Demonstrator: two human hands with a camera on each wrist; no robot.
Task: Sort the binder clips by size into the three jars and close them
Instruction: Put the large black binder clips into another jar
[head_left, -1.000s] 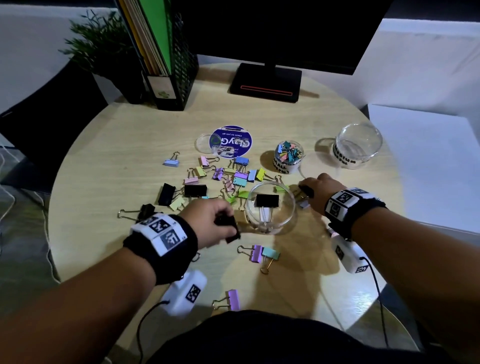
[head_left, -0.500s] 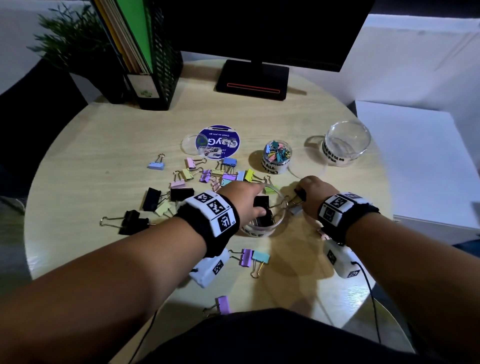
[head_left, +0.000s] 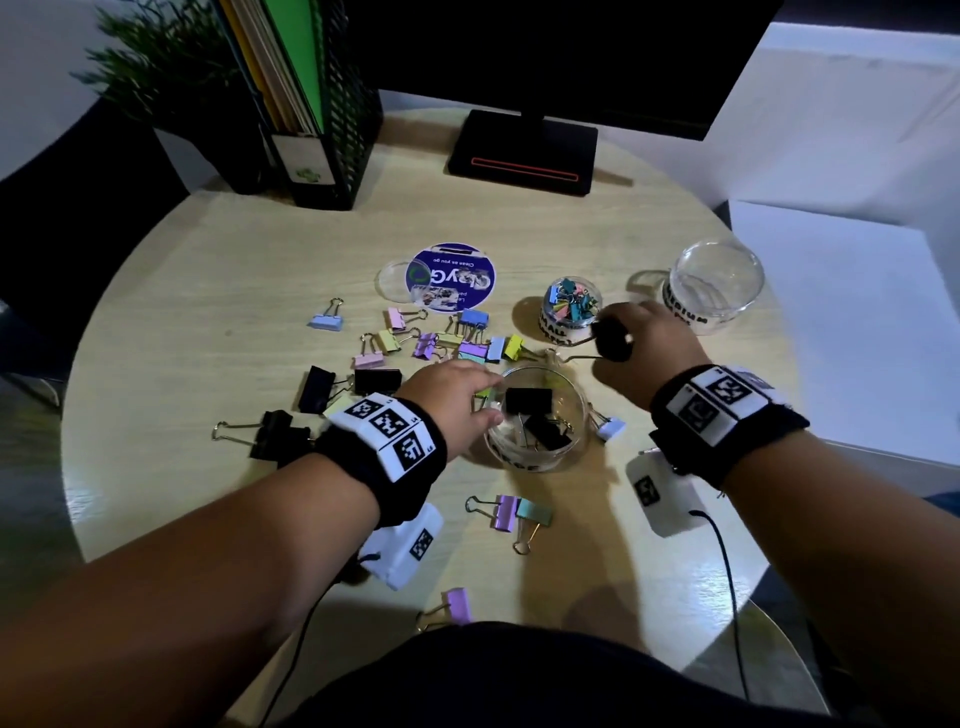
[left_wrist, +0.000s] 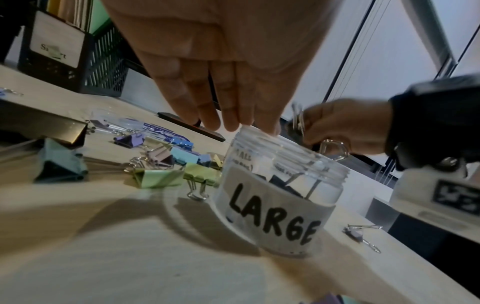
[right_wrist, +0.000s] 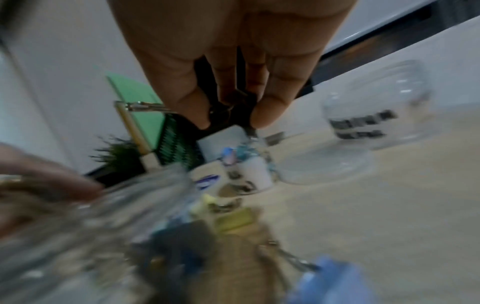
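The clear jar labelled LARGE (head_left: 535, 457) (left_wrist: 272, 214) stands mid-table with two black clips (head_left: 529, 400) inside. My left hand (head_left: 485, 402) (left_wrist: 233, 123) hovers at its left rim, fingers straight and holding nothing. Just right of the jar, my right hand (head_left: 610, 343) (right_wrist: 233, 115) pinches a large black clip (head_left: 613, 340) (right_wrist: 233, 102) off the table, its wire handles pointing left. The small jar (head_left: 571, 306) holds several tiny coloured clips. The medium jar (head_left: 717, 286) is empty. Pastel clips (head_left: 447, 340) and black clips (head_left: 376, 381) lie left of the large jar.
Two lids, a clear lid (head_left: 397, 280) and a blue-labelled lid (head_left: 460, 278), lie behind the clips. More clips sit at the near table edge (head_left: 511, 512). A monitor base (head_left: 522, 156), a mesh file holder (head_left: 322, 145) and a plant (head_left: 150, 67) stand at the back.
My left hand carried a black clip to the large jar and let it go; the jar now holds two. My right hand lifted its black clip up off the table.
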